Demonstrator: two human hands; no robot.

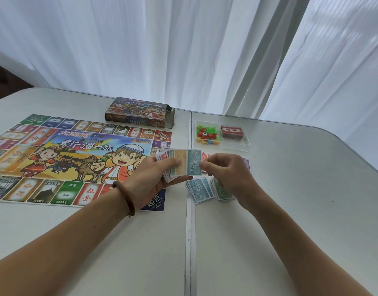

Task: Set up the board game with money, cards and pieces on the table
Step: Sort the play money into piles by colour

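Red cards, pieces in clear tray

Board: left edge cut off by frame; the corner under left grip and its wrist is hidden. Stack in left grip: lower notes covered, count can't be told. Blue note, pinched by right grip: right edge is behind the fingers. Red notes and purple notes beyond right grip: mostly hidden. Green pile under right grip: half covered. Pieces far beyond right grip: too small to tell shapes. Cards: print blurred.
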